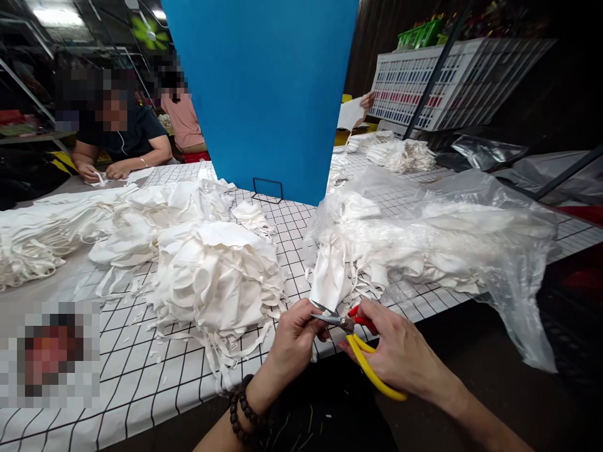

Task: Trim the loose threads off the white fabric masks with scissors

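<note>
My right hand grips yellow-and-red snips at the table's near edge, blades pointing left. My left hand pinches a white fabric mask piece that stands up from my fingers, right at the blade tips. A large heap of white mask pieces lies just left of my left hand. A clear plastic bag of white pieces lies to the right of my hands.
The table has a white cloth with a black grid. A blue board stands at the back centre. Two people sit at the far left, one handling white pieces. White crates stand back right. More white piles lie behind.
</note>
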{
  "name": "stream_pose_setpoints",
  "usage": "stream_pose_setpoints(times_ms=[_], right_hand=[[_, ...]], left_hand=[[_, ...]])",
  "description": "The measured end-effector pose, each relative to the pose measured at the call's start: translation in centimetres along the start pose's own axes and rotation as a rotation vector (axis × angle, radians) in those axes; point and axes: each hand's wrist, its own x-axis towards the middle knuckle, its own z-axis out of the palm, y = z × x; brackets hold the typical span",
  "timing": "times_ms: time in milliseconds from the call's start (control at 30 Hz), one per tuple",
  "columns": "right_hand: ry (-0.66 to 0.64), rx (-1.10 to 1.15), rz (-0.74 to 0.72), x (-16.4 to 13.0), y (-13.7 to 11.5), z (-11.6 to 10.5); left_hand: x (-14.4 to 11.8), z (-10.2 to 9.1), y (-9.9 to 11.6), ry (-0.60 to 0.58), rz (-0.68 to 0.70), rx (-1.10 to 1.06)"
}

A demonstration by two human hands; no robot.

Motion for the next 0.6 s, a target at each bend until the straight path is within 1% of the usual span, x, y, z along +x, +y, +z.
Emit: stream_pose_setpoints(times_ms=[233,400,500,600], right_hand=[[-0.012,-0.015,-0.022,0.1,0.4,0.1],[0.004,0.004,-0.047,0.2,0.2,0.2],[-0.007,0.103,-0.022,0.1,0.7,0.8],[-0.029,0.354,0.048,0.5,2.4,1.7]], left_hand=[[0.3,-0.2,0.8,-0.030,-0.025,-0.005],[0.1,-0.6,0.6,-0.059,-0.033,0.028],[-0.1,-0.6,0.1,-0.070,-0.089,-0.024],[-0.3,-0.6,-0.3,-0.050,-0.117,-0.024]])
